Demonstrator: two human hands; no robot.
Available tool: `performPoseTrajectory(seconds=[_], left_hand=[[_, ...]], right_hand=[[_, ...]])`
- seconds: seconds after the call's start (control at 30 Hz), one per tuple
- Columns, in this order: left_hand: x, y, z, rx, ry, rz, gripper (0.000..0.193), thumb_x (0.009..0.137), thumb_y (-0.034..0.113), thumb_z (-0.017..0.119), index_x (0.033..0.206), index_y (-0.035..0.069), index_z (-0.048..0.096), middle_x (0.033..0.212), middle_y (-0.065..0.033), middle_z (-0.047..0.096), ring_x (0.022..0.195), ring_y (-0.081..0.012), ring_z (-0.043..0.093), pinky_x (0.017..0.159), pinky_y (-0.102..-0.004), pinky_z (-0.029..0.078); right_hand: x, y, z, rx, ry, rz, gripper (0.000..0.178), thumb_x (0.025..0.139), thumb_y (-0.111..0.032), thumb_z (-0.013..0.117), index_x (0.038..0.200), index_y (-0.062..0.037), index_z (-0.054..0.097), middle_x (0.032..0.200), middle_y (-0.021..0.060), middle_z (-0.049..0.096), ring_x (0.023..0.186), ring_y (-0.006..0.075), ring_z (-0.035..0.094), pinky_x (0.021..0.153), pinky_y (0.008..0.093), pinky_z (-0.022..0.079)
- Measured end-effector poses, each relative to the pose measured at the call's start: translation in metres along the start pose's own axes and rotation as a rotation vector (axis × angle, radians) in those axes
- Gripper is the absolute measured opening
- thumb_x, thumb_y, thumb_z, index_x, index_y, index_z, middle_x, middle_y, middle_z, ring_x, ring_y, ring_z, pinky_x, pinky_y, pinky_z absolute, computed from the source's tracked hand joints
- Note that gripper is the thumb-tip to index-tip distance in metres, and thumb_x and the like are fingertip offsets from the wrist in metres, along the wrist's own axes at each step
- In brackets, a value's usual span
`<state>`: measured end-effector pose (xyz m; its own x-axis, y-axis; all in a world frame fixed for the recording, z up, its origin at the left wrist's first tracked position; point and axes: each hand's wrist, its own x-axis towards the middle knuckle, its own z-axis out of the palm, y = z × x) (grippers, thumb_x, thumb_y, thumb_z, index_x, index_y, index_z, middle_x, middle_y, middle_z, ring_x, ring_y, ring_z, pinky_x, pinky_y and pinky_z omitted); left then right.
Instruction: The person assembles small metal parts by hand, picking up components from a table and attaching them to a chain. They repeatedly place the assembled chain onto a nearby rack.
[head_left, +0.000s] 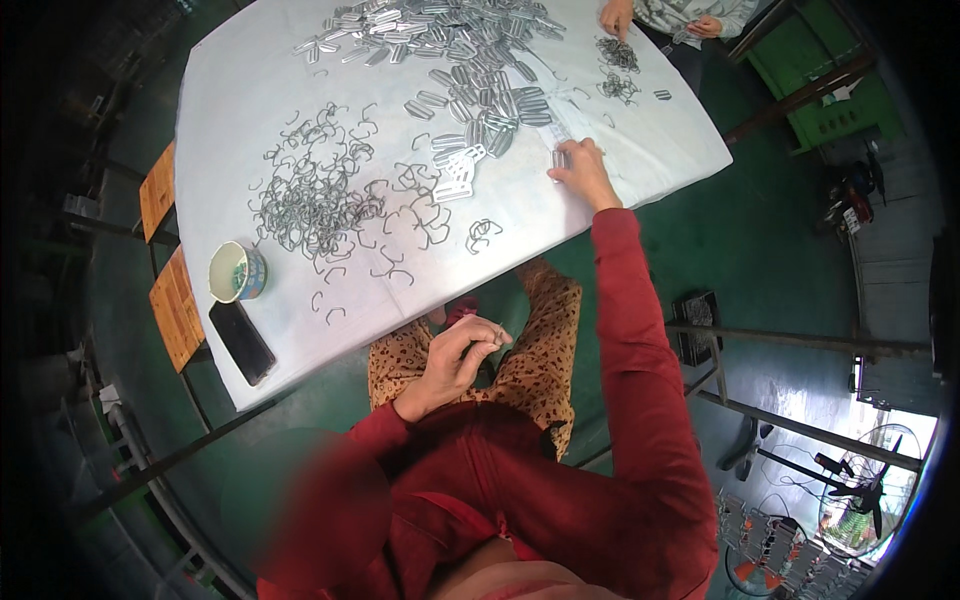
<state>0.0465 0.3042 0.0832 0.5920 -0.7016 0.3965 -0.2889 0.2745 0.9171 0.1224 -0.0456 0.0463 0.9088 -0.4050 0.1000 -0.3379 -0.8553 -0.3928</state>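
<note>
My right hand (583, 172) reaches out to the white table (240, 100), its fingers pressed on a small flat metal piece (557, 158) at the right side. My left hand (462, 352) is drawn back over my lap below the table edge, fingers curled together on a small item; what it pinches I cannot make out. A tangle of bent wire hooks (310, 195) lies left of centre. Several flat metal buckles (470, 60) are heaped toward the far side, with a few stacked ones (455, 178) nearer my right hand.
A paper cup (237, 271) and a dark phone (241, 341) sit near the table's left front corner. Another person's hands (618, 15) work at the far edge beside small wire piles (618, 68). Wooden stools (160, 190) stand left; a green bench (830, 90) and a fan (868, 490) right.
</note>
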Motion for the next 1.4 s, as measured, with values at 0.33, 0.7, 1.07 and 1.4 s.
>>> performPoseTrajectory(seconds=[0.33,0.7,1.07,1.4], left_hand=[[0.008,0.003,0.014,0.009,0.088,0.072,0.008,0.084,-0.009,0.054,0.091,-0.003,0.056,0.088,-0.0146,0.062,0.080,-0.0218,0.062,0.070,-0.0295,0.050],[0.032,0.004,0.019,0.168,0.106,-0.033,0.009,0.088,0.004,0.055,0.095,-0.001,0.059,0.088,-0.0106,0.062,0.078,-0.0203,0.061,0.071,-0.0295,0.048],[0.023,-0.006,0.012,0.157,0.052,0.014,0.014,0.084,0.007,0.062,0.097,0.002,0.060,0.095,-0.0095,0.062,0.086,-0.0230,0.060,0.074,-0.0322,0.048],[0.073,-0.049,-0.134,0.754,0.433,-0.190,0.017,0.081,0.009,0.064,0.097,0.005,0.067,0.089,-0.0096,0.067,0.076,-0.0234,0.063,0.069,-0.0310,0.050]], right_hand=[[-0.078,-0.053,-0.014,1.249,-0.026,0.239,0.048,0.077,0.009,0.062,0.122,-0.0009,0.050,0.082,0.0091,0.064,0.068,0.0157,0.064,0.055,0.0262,0.053],[-0.199,-0.136,-0.074,1.144,0.008,0.069,0.043,0.080,0.008,0.063,0.121,-0.0019,0.056,0.087,0.0061,0.063,0.072,0.0112,0.063,0.063,0.0226,0.053],[-0.208,-0.152,-0.071,1.242,0.212,0.027,0.029,0.077,0.014,0.061,0.105,0.0072,0.057,0.083,0.0142,0.065,0.067,0.0162,0.064,0.059,0.0253,0.055],[-0.198,-0.139,-0.066,1.278,0.122,0.059,0.032,0.076,0.015,0.061,0.105,0.0046,0.059,0.075,0.0102,0.063,0.061,0.0139,0.062,0.057,0.0245,0.053]])
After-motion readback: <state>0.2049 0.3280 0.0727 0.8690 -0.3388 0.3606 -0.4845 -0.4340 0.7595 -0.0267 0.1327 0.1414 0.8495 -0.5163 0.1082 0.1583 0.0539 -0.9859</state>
